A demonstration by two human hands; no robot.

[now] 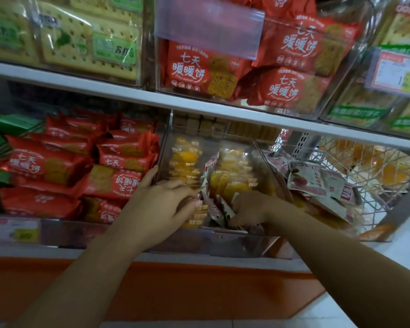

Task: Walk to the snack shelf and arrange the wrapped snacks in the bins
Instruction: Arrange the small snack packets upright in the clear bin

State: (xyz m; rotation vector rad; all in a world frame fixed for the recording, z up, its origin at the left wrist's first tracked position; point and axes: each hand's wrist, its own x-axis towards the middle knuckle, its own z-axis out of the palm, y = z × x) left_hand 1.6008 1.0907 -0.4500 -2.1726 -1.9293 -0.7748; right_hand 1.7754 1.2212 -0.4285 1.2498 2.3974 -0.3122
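Note:
Both hands reach into a clear plastic bin [223, 235] on the lower shelf. The bin holds rows of yellow wrapped snacks [232, 176] and some red-and-white packets [213, 209]. My left hand [161, 204] lies over the bin's left wall, thumb outside against it, fingers curled on the yellow snacks at the front. My right hand [251, 208] is curled round red-and-white packets at the bin's front; its fingertips are hidden among them.
Left of the bin, red wrapped biscuits [64, 166] fill another bin. More red-and-white packets [317, 181] lie to the right, beside a wire basket [374, 166] of yellow snacks. The upper shelf [175, 100] carries bins of red packs [284, 67] and cracker packs [81, 43].

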